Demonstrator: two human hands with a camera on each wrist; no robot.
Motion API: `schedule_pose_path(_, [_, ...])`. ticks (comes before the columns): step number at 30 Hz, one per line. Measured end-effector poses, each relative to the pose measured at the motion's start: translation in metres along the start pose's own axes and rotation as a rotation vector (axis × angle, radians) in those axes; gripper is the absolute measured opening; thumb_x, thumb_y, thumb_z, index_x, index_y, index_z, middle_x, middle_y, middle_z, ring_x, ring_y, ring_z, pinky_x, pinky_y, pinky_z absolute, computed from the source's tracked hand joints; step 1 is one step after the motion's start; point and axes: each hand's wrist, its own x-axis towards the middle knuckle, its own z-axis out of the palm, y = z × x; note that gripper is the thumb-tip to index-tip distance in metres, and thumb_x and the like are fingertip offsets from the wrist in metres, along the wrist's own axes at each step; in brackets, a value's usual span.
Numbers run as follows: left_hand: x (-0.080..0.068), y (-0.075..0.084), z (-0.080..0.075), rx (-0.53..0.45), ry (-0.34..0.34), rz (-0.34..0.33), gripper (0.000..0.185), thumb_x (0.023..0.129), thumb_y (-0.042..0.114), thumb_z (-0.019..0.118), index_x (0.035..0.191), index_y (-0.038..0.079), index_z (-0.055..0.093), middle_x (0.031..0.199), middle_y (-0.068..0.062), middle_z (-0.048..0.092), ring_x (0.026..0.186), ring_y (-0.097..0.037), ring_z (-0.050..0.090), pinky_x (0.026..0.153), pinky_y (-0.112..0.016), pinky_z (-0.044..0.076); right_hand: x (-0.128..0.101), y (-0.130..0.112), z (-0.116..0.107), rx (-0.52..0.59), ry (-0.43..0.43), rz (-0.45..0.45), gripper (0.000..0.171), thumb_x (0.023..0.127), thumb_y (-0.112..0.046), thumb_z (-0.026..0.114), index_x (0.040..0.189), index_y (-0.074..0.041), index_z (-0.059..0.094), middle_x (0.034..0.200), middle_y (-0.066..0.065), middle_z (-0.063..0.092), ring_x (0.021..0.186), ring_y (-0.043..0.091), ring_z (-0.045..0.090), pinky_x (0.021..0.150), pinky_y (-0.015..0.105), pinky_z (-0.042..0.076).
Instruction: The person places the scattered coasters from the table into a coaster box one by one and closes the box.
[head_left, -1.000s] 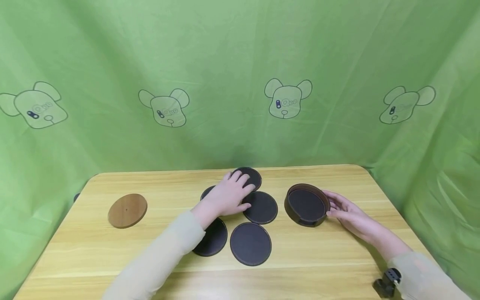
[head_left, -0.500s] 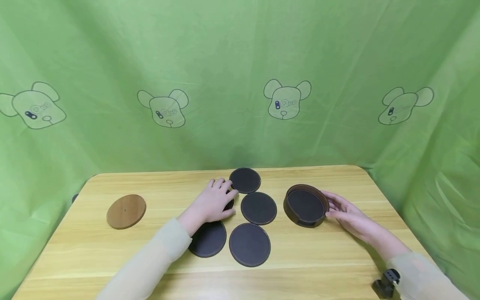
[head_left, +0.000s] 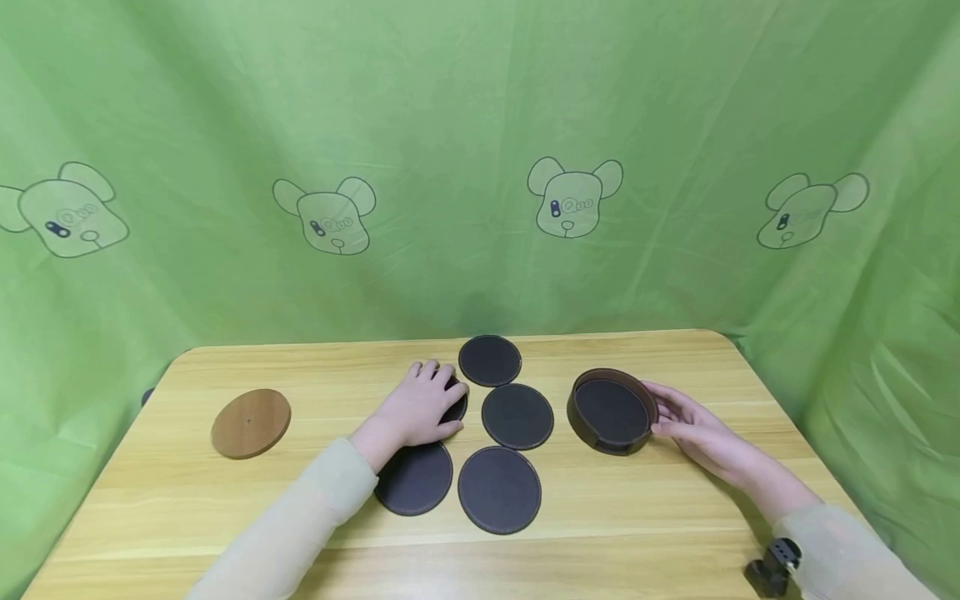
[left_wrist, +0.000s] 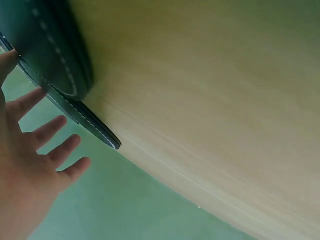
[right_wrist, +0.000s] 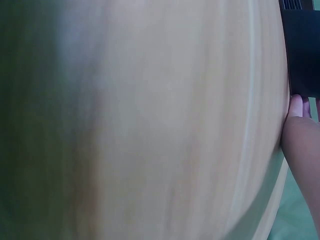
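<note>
Several dark round stitched coasters lie on the table. My left hand (head_left: 417,407) rests over one coaster (head_left: 456,402), fingers spread across it and thumb near its close edge; much of it is hidden. In the left wrist view the fingertips (left_wrist: 62,120) are at the stitched edge of a coaster (left_wrist: 95,127). On the right my right hand (head_left: 697,429) holds the side of a round brown coaster holder (head_left: 600,442), thumb in front and fingers behind. A dark coaster (head_left: 613,410) shows inside it. The right wrist view has the thumb (right_wrist: 296,106) against the holder's dark wall (right_wrist: 304,55).
Other coasters lie around the left hand: one at the back (head_left: 490,361), one in the middle (head_left: 517,416), and two in front, a right one (head_left: 499,489) and a left one (head_left: 415,479). A brown wooden disc (head_left: 251,423) lies far left. Green cloth (head_left: 450,283) hangs behind the table.
My left hand has moved left from the back coaster to the coaster beside it, uncovering the back one. My right hand and the holder stay in place.
</note>
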Motion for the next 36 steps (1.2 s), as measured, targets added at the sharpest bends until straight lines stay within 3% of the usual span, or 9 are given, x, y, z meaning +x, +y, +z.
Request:
schedule_pose_path(5, [0.0,-0.003,0.003,-0.067,-0.031,-0.033,0.058,0.1,0.056,0.065,0.147,0.022,0.058,0.145,-0.016,0.054,0.133,-0.043,0.052,0.11,-0.062,0.043,0.0,0.0,-0.001,-0.001,0.008,0.0,0.06,0.104,0.009,0.048,0.158,-0.015,0.04,0.145,-0.013,0.058,0.129,-0.002,0.059,0.105,0.013,0.048])
schedule_pose_path(13, [-0.001,-0.007,0.007,-0.146,-0.043,-0.058,0.061,0.097,0.053,0.068,0.149,0.023,0.056,0.147,-0.015,0.052,0.131,-0.042,0.053,0.098,-0.063,0.051,0.0,0.0,0.0,-0.017,0.016,0.007,0.06,0.104,0.007,0.051,0.16,-0.011,0.037,0.146,-0.013,0.057,0.13,-0.003,0.059,0.106,0.012,0.047])
schedule_pose_path(20, [-0.001,-0.009,0.005,-0.135,-0.078,-0.064,0.065,0.096,0.052,0.068,0.153,0.024,0.053,0.149,-0.013,0.051,0.134,-0.039,0.051,0.097,-0.061,0.051,0.0,0.0,-0.001,-0.023,0.013,0.009,0.06,0.105,0.006,0.05,0.161,-0.009,0.035,0.146,-0.013,0.057,0.13,-0.003,0.058,0.105,0.012,0.047])
schedule_pose_path(36, [0.008,-0.014,0.005,-0.131,-0.048,-0.06,0.067,0.086,0.054,0.074,0.144,0.024,0.058,0.142,-0.016,0.052,0.129,-0.038,0.049,0.098,-0.06,0.045,0.0,0.0,-0.002,-0.028,0.012,0.018,0.059,0.105,0.006,0.05,0.161,-0.009,0.035,0.146,-0.012,0.057,0.13,-0.002,0.059,0.105,0.013,0.047])
